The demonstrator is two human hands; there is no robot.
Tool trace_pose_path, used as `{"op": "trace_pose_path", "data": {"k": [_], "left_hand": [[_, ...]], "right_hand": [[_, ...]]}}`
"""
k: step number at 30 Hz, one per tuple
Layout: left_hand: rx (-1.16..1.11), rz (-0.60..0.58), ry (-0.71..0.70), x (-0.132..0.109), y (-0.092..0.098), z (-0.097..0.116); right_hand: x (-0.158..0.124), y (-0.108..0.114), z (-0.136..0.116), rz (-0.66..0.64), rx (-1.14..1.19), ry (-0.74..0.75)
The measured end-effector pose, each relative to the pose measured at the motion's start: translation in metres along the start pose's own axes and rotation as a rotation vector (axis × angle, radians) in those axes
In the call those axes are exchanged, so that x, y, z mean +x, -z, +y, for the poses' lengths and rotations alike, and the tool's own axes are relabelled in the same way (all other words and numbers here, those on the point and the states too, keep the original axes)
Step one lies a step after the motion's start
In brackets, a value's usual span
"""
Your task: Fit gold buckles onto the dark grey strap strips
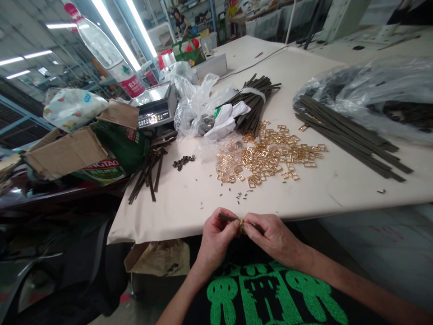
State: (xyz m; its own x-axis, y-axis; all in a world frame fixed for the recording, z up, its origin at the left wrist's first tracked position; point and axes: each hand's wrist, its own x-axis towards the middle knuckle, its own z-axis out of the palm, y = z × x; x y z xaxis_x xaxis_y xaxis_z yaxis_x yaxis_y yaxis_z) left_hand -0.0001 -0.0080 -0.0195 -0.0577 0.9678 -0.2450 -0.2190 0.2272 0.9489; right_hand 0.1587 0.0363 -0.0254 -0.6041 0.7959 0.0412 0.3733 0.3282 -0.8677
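My left hand is closed in a pinch on a narrow dark strap at the table's front edge. Opposite it, my right hand grips the other end of the strap. A small gold buckle sits on the strap between my fingertips; fingers partly hide it. Just beyond my hands lies a loose pile of gold rectangular buckles, some on clear plastic. Small dark bits are scattered in front of the pile.
A tied bundle of dark strips lies behind the buckles. More strips lie at right beside a clear plastic bag. At left are loose strips, a scale, a cardboard box and a bottle. A person is far back.
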Motion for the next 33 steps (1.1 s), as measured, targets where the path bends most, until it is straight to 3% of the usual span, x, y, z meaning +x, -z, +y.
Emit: {"op": "trace_pose_path", "data": {"k": [3, 8, 12, 22, 25, 30, 33], "left_hand": [[0.078, 0.009, -0.07, -0.003, -0.001, -0.002], [0.279, -0.075, -0.175, -0.007, 0.002, -0.001], [0.307, -0.111, -0.22, -0.005, 0.007, 0.0], [0.149, -0.213, 0.028, 0.002, 0.017, 0.008], [0.065, -0.311, 0.122, 0.004, 0.02, 0.011], [0.201, -0.384, 0.079, 0.002, 0.021, 0.017], [0.153, -0.379, 0.109, 0.002, 0.021, 0.015]], "right_hand": [[0.001, -0.002, 0.002, 0.03, -0.051, -0.014], [-0.001, -0.003, 0.007, 0.056, -0.083, -0.031], [-0.002, -0.002, 0.007, 0.039, -0.064, -0.028], [-0.004, 0.002, 0.005, -0.046, -0.094, -0.009], [-0.005, 0.005, 0.005, -0.108, -0.065, 0.009], [-0.008, 0.005, 0.01, -0.117, -0.08, 0.001], [-0.009, 0.004, 0.013, -0.134, -0.104, -0.011]]}}
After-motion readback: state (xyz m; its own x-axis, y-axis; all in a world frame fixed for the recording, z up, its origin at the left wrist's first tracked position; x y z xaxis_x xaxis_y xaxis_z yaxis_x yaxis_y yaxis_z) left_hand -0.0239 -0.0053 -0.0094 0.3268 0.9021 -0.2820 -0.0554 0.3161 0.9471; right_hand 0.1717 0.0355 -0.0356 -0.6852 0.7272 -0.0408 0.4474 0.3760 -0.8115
